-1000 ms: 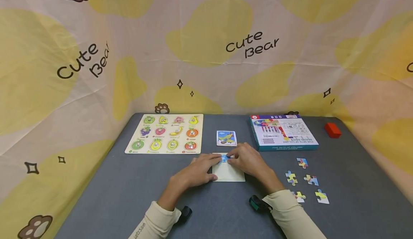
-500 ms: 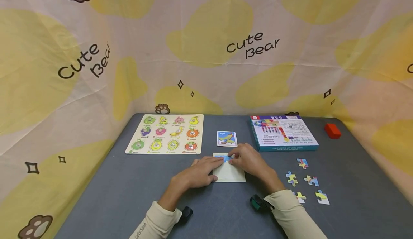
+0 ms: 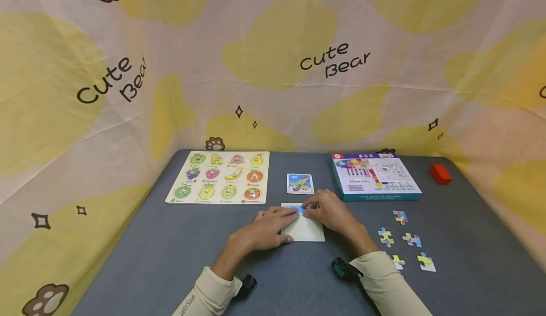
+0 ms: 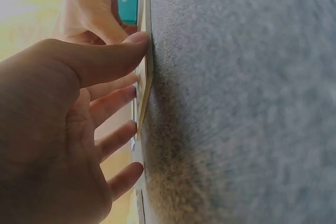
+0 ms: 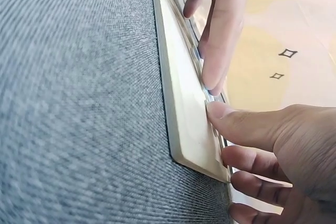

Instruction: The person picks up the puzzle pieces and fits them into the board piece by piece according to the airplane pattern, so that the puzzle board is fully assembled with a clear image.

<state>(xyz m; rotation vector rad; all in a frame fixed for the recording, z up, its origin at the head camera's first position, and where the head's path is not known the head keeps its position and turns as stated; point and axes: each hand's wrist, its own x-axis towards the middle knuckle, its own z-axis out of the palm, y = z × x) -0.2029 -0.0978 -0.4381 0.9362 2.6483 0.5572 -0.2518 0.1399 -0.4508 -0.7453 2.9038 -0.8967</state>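
A small cream puzzle board (image 3: 304, 230) lies flat on the table between both hands. Along its far edge are blue puzzle pieces (image 3: 300, 209), partly hidden by fingers, so I cannot tell where one ends. My left hand (image 3: 264, 230) rests on the board's left side, its fingers extended over the blue pieces and its thumb at the near left edge. With thumb and curled fingers, my right hand (image 3: 330, 213) pinches a blue piece near the far right corner; the right wrist view shows that thumb (image 5: 218, 109) close to the left fingertips. Beyond the board lies an airplane picture card (image 3: 300, 183).
Several loose puzzle pieces (image 3: 412, 239) lie to the right, some near the right sleeve. At the back stand a fruit picture board (image 3: 219, 177) on the left, a flat teal-edged box (image 3: 377, 176), and a red block (image 3: 440, 174) at far right.
My left hand has slid slightly right, its fingers covering more of the blue pieces and its thumb moving onto the board's edge. The right hand stays nearly still.
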